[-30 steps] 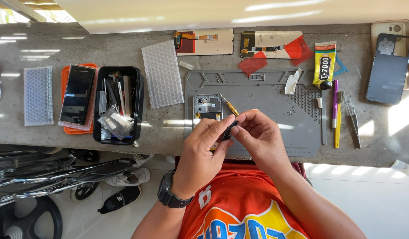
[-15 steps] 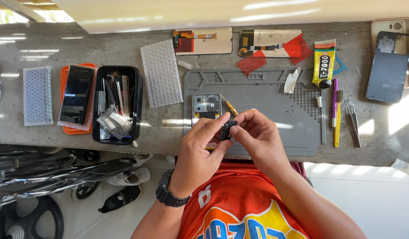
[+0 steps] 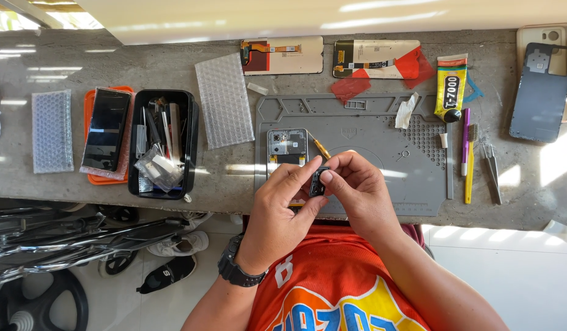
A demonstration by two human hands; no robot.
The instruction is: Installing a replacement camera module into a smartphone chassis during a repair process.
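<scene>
We see the left hand [image 3: 283, 205] and the right hand [image 3: 357, 190] meeting just above the near edge of the grey work mat [image 3: 381, 184], both pinching one small dark part [image 3: 317, 182] between thumb and fingertips. The part sits right at the middle, fingers closed on it from either side, likely so it stays steady and close to the eyes while being worked. Just behind the hands lies an opened phone [image 3: 287, 147] on the mat, with a yellow-handled tool [image 3: 322, 149] beside it, near enough to reach without shifting. To the left we find a black tray of tools [image 3: 164, 144], a sheet of bubble wrap [image 3: 223, 108] and a dark phone on an orange pad [image 3: 106, 132]. On the right, a tube of glue [image 3: 450, 87], a brush [image 3: 469, 165] and tweezers [image 3: 492, 171] lie in a row off the mat, and a blue back cover [image 3: 541, 92] rests at the far corner. Two screen panels [image 3: 283, 55] lie along the back edge, out of the way
</scene>
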